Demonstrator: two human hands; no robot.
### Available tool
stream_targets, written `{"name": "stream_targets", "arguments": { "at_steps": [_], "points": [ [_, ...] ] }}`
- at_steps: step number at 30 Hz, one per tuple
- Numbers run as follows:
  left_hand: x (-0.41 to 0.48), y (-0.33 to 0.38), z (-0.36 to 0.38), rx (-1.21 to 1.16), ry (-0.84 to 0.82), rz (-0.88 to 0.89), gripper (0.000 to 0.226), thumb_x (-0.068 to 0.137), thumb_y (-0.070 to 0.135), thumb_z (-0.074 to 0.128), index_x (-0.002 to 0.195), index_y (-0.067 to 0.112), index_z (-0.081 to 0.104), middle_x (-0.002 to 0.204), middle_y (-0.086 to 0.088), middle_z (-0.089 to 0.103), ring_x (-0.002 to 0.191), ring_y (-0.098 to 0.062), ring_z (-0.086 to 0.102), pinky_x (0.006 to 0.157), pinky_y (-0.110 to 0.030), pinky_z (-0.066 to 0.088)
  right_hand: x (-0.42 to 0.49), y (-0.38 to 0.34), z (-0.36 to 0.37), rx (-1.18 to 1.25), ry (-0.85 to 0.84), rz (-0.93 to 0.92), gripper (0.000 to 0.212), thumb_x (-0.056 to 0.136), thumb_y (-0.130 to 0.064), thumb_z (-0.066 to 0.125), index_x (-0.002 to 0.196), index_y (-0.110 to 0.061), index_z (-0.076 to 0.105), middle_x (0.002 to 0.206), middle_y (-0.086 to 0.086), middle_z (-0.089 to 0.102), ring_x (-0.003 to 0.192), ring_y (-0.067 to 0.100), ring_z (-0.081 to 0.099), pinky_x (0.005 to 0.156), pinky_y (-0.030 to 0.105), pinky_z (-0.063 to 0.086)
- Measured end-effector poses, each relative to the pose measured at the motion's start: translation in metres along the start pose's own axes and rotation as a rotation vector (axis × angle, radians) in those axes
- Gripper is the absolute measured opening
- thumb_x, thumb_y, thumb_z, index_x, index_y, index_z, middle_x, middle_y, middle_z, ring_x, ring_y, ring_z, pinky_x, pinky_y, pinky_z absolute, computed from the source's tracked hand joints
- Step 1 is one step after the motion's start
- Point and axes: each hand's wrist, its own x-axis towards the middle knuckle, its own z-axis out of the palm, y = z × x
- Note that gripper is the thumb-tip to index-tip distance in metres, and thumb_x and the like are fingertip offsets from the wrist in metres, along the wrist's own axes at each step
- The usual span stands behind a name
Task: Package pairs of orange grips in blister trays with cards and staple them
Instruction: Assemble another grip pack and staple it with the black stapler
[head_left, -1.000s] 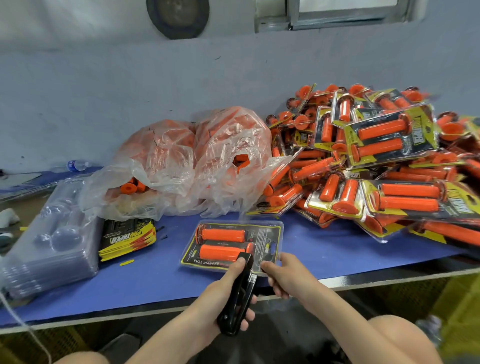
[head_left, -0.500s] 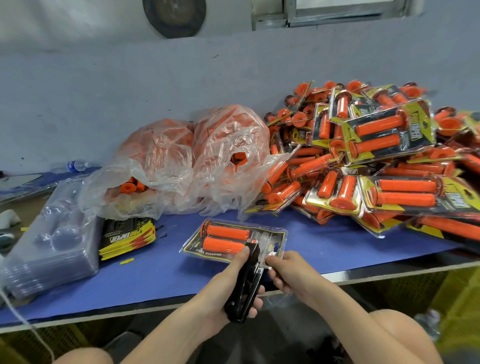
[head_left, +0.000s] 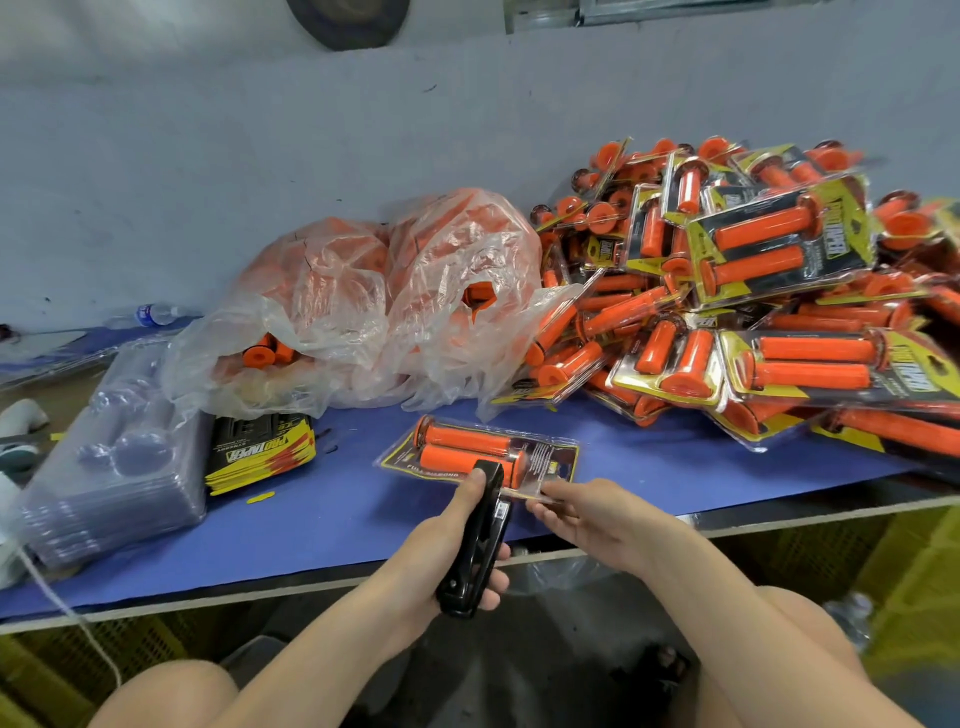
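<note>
Blue surface (head_left: 311, 525) bears the blister pack (head_left: 467, 448), long axis left-right. Left hand (head_left: 431, 551) has its grip round the stapler (head_left: 478, 535), nose pointing away onto the pack's near edge; right hand (head_left: 592, 519) pinches that edge.

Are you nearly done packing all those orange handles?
Not yet. Done: a big pile of filled packs on the right. In hand: the left hand grips the black stapler at the near edge of one pack while the right hand pinches that edge. Still to do: a plastic bag of loose grips, a stack of empty trays and a stack of cards beside it.
</note>
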Motion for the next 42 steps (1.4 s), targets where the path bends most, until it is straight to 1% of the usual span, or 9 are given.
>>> {"name": "stream_targets", "arguments": {
  "at_steps": [3,6,11,15,20,26,32,36,42],
  "points": [
    [0.0,-0.005,0.001,0.088,-0.011,-0.008,0.083,0.068,0.081,0.062,0.106,0.009,0.071,0.095,-0.019,0.073,0.072,-0.028,0.067,0.062,-0.034,0.054,0.002,0.003,-0.002,0.039,-0.073,-0.005,0.021,0.091,0.004,0.063,0.107,0.017,0.063,0.096,0.018,0.063,0.081,0.017,0.065,0.072,0.022,0.06],
    [0.001,-0.007,0.001,0.091,-0.034,-0.015,0.086,0.065,0.084,0.063,0.107,0.008,0.071,0.093,-0.015,0.074,0.072,-0.027,0.067,0.06,-0.033,0.054,0.004,0.005,0.001,-0.025,-0.056,0.002,0.008,0.089,0.009,0.063,0.095,0.014,0.063,0.091,0.019,0.064,0.074,0.017,0.067,0.068,0.021,0.06],
    [0.003,-0.005,0.002,0.117,-0.053,-0.023,0.088,0.063,0.085,0.063,0.109,0.01,0.069,0.091,-0.013,0.073,0.071,-0.026,0.067,0.058,-0.032,0.054,0.01,0.007,0.0,-0.121,0.003,-0.058,0.027,0.089,0.007,0.063,0.114,0.016,0.056,0.111,0.025,0.066,0.087,0.022,0.071,0.078,0.025,0.059],
    [0.004,-0.004,0.0,0.066,-0.093,-0.061,0.082,0.066,0.082,0.065,0.109,0.013,0.072,0.092,-0.014,0.072,0.071,-0.026,0.065,0.057,-0.032,0.054,0.012,0.008,0.001,-0.257,0.011,-0.108,0.019,0.091,0.003,0.062,0.107,0.011,0.062,0.092,0.016,0.072,0.081,0.018,0.072,0.085,0.029,0.058],
    [0.006,-0.003,0.003,0.02,-0.13,-0.061,0.066,0.07,0.082,0.061,0.095,0.023,0.078,0.089,-0.012,0.07,0.07,-0.024,0.063,0.057,-0.031,0.052,0.008,0.008,0.005,-0.345,0.023,-0.177,0.022,0.09,0.002,0.062,0.11,0.009,0.062,0.1,0.023,0.072,0.092,0.026,0.072,0.094,0.039,0.055],
    [0.011,-0.002,0.011,-0.03,-0.152,-0.069,0.072,0.074,0.081,0.056,0.091,0.015,0.079,0.084,-0.01,0.065,0.066,-0.023,0.06,0.054,-0.029,0.05,0.002,0.011,0.003,-0.442,0.038,-0.221,0.02,0.09,-0.004,0.063,0.108,0.004,0.063,0.083,0.014,0.072,0.076,0.022,0.068,0.098,0.045,0.052],
    [0.013,-0.003,0.015,-0.027,-0.173,-0.077,0.07,0.076,0.08,0.054,0.083,0.015,0.079,0.083,-0.008,0.063,0.066,-0.021,0.06,0.054,-0.027,0.049,-0.001,0.013,-0.002,-0.446,0.009,-0.197,0.021,0.098,-0.014,0.058,0.115,-0.002,0.055,0.08,0.009,0.069,0.062,0.018,0.063,0.087,0.042,0.058],
    [0.016,0.006,0.022,-0.005,-0.149,-0.094,0.069,0.077,0.078,0.056,0.07,0.012,0.076,0.079,-0.011,0.062,0.062,-0.022,0.06,0.051,-0.026,0.049,-0.006,0.011,0.004,-0.511,0.016,-0.242,0.021,0.102,-0.009,0.048,0.119,0.002,0.049,0.06,0.01,0.06,0.046,0.017,0.058,0.049,0.026,0.053],
    [0.019,0.013,0.011,0.026,-0.133,-0.172,0.073,0.074,0.078,0.059,0.091,0.009,0.075,0.082,-0.014,0.066,0.062,-0.025,0.062,0.049,-0.027,0.051,-0.01,-0.001,0.0,-0.507,0.019,-0.287,0.013,0.101,-0.007,0.048,0.101,0.003,0.057,0.069,0.011,0.067,0.049,0.011,0.056,0.045,0.019,0.045]
  ]
}}
